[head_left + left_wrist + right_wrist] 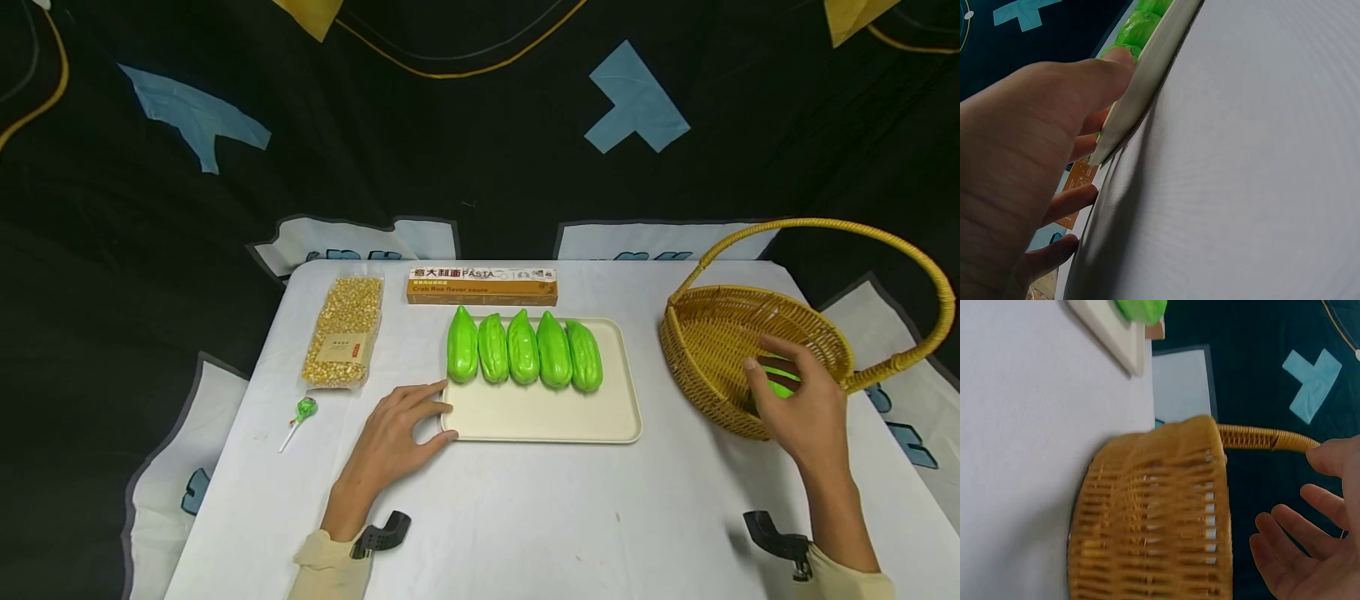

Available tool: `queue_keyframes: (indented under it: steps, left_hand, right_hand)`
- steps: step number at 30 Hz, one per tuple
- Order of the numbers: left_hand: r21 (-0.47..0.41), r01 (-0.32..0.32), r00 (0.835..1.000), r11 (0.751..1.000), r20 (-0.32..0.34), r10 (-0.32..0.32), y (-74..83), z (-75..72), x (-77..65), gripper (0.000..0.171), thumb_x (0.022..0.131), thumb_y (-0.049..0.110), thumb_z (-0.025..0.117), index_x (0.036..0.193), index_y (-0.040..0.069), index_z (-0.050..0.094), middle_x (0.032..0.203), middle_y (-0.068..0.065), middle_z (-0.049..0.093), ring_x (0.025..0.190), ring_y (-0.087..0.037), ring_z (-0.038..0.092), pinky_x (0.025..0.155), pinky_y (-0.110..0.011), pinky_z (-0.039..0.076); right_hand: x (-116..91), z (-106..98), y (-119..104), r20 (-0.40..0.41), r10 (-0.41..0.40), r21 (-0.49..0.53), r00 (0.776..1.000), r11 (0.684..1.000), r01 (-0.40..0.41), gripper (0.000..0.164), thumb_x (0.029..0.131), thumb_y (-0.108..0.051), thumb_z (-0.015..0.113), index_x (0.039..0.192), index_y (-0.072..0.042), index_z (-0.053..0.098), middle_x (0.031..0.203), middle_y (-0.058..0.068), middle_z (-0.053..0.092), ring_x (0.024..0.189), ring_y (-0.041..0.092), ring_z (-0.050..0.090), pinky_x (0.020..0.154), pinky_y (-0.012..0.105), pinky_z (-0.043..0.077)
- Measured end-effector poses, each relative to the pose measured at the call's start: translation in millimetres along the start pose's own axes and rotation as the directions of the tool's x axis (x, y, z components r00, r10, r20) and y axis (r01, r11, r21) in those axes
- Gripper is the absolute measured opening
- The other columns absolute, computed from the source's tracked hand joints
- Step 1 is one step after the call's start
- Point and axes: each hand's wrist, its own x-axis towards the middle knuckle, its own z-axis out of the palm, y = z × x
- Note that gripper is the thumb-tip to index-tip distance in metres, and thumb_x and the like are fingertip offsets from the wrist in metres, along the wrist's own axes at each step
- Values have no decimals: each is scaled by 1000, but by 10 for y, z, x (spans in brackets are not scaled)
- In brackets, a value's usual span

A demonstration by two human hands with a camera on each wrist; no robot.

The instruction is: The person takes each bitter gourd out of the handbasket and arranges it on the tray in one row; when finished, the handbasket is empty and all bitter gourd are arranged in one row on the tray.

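Several glossy green, ribbed, long vegetable-like pieces [523, 346] lie side by side on a cream rectangular tray [540, 421]. My left hand [397, 433] touches the tray's left edge, fingers spread; in the left wrist view its thumb [1116, 72] lies against the rim. Over the wicker basket [690, 367] at the right, my right hand [810, 400] reaches above the opening. A green piece [782, 381] shows below the thumb and fingers, mostly hidden by them. In the right wrist view the fingers [1291, 528] are loosely bent, with nothing visible between them.
Behind the tray lies a pasta box [482, 287]. At the left are a clear bag of yellow kernels [345, 325] and a green-wrapped lollipop [303, 410]. A tall arched handle [832, 223] rises over the basket. The white table [525, 517] meets a dark cloth behind.
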Motion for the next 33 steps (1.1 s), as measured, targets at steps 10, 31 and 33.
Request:
queue_keyframes:
  steps: [10,31,33]
  left_hand:
    - [-5,19,1000,1000,20,-19,6,-7,0,39,86,40,92,118,19,82,151,-1,65,132,-28,62,107,-54,52]
    - [-13,37,999,999,38,-37,-8,-7,6,39,88,41,90,119,19,82,153,1,64,134,-27,61,109,-53,50]
    - [-15,40,998,999,40,-40,-7,-2,4,39,88,41,90,119,19,82,153,1,64,134,-27,61,110,-53,50]
  right_hand:
    - [6,-104,154,7,29,-41,1000,999,-29,56,108,-29,65,158,-8,51,151,21,60,128,49,62,104,8,45]
    - [210,-196,456,101,80,-178,992,982,-61,65,108,-29,65,158,6,44,144,39,55,126,57,56,83,50,54]
    - [233,-190,468,118,89,-180,989,981,-67,66,108,-28,65,159,7,42,145,40,52,127,58,54,90,65,53]
